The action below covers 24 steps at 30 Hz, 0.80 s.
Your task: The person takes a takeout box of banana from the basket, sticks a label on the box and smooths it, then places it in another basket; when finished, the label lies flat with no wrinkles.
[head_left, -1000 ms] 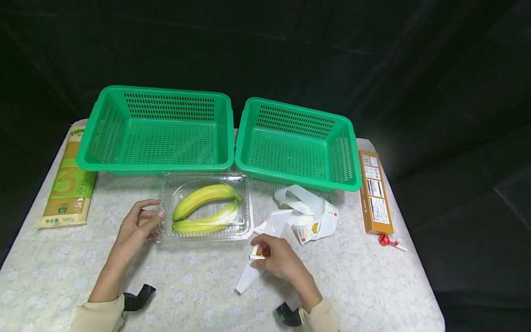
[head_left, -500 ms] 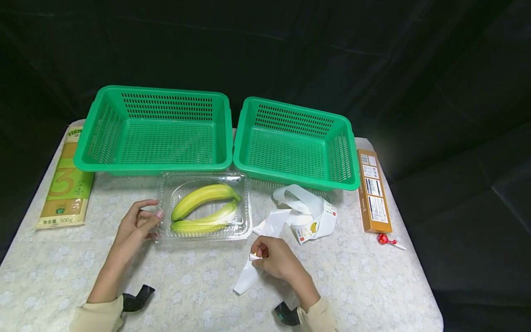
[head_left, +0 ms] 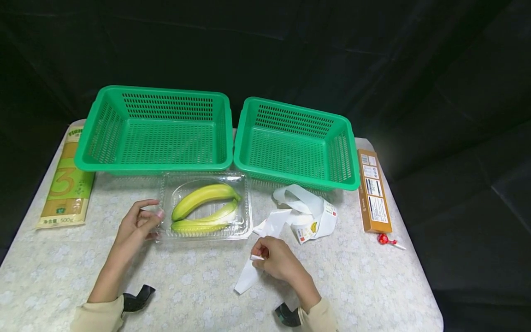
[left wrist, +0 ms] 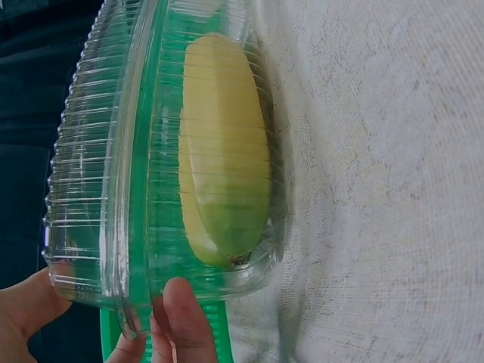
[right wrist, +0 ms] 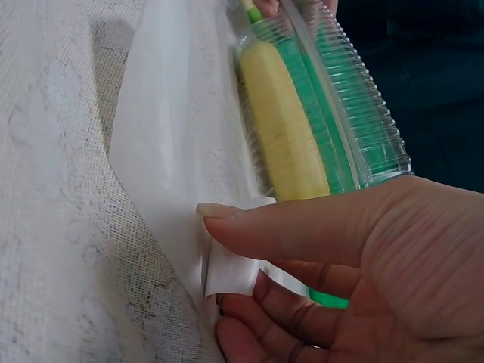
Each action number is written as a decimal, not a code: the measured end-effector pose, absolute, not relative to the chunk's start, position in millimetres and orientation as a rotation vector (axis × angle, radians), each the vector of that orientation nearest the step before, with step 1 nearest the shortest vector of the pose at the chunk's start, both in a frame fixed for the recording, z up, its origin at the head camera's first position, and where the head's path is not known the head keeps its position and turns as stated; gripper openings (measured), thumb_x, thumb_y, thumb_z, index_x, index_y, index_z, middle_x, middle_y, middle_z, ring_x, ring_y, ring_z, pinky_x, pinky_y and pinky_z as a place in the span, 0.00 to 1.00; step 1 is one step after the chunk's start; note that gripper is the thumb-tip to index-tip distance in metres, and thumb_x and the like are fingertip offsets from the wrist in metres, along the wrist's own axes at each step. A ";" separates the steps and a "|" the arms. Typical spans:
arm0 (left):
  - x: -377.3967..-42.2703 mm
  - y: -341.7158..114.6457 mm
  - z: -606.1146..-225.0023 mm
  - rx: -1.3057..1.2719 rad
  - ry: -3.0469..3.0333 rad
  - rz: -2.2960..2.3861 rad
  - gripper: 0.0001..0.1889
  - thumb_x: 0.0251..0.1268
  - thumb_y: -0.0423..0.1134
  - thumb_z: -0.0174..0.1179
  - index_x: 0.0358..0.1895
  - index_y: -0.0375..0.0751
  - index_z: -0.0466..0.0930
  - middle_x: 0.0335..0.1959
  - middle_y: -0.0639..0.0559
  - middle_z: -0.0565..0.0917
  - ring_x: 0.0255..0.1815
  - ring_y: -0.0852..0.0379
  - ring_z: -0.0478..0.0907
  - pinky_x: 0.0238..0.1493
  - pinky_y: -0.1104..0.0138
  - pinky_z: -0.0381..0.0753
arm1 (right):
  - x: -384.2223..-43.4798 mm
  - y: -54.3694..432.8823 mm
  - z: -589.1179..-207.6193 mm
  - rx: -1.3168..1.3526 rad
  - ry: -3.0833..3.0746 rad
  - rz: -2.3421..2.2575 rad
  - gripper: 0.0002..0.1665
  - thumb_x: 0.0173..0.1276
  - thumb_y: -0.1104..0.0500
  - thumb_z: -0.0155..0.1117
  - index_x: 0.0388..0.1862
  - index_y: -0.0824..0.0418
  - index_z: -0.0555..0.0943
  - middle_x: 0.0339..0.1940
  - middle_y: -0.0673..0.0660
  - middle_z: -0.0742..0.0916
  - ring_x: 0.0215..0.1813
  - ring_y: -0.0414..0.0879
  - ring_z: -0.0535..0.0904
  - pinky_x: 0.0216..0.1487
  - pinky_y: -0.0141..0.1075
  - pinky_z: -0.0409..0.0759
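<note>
Currently I see a clear plastic box (head_left: 248, 207) of yellow-green bananas (head_left: 205, 195), its left side gripped by the left hand (head_left: 137, 224); the right hand (head_left: 274, 259) pinches a white paper strip (head_left: 249, 277). Behind the box, green perforated plastic baskets (head_left: 153, 167) line the far edge of the table (head_left: 186, 286).

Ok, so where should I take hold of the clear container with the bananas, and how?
I'd grip the clear container at its left short end, coming from the left, where the left hand is. Its rim juts out there, giving fingers a ledge. The far side sits close to the green baskets, and the right end is near the label strip.
</note>
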<state>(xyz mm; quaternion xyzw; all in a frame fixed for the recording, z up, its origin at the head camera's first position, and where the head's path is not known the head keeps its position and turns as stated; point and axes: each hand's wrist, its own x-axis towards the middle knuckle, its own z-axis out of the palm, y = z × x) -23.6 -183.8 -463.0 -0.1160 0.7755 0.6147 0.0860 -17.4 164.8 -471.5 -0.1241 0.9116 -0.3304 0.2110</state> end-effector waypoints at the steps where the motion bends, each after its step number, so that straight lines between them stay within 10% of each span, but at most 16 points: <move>1: -23.5 -183.8 -463.3 -0.344 2.308 1.835 0.28 0.76 0.50 0.56 0.71 0.42 0.62 0.39 0.64 0.78 0.35 0.66 0.80 0.37 0.68 0.85 | -17.4 165.0 -471.5 -0.341 2.527 -0.919 0.11 0.57 0.67 0.75 0.30 0.56 0.81 0.29 0.50 0.80 0.32 0.40 0.71 0.34 0.28 0.70; 24: -25.4 -183.7 -466.2 -0.383 2.297 1.821 0.29 0.76 0.48 0.56 0.73 0.43 0.60 0.36 0.68 0.76 0.35 0.68 0.79 0.37 0.69 0.85 | -23.7 175.0 -460.1 -0.327 2.502 -0.991 0.07 0.65 0.65 0.69 0.33 0.56 0.79 0.33 0.49 0.82 0.37 0.40 0.74 0.40 0.31 0.73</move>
